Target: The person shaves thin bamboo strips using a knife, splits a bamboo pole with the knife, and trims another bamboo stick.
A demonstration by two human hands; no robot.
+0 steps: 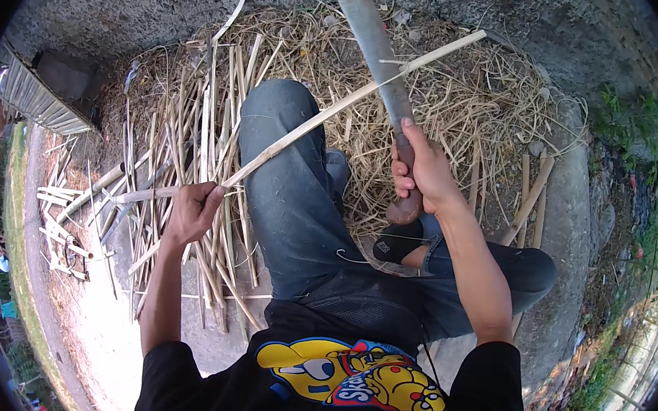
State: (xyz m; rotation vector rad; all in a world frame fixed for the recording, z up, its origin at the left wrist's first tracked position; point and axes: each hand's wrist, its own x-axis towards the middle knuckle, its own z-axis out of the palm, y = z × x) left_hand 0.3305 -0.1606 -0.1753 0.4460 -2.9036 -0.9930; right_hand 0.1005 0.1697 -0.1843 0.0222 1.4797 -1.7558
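My left hand (195, 212) is closed round a long pale bamboo strip (296, 133), which slants up to the right across my raised knee. In my right hand (426, 170) is the dark wooden handle of a machete (374, 45), its broad grey blade pointing up and a little left. The blade crosses the strip near the strip's far part, where a thin sliver sticks out beside the metal. Whether the edge bites into the strip, I cannot tell. The handle's rounded end shows below my right hand.
Many split bamboo strips (214, 127) lie in a heap left of my knee. Curly shavings (453, 106) cover the ground ahead, up to a rough grey wall (182, 1). Short cut pieces (68, 204) lie at far left. Several sticks (532, 197) rest at right.
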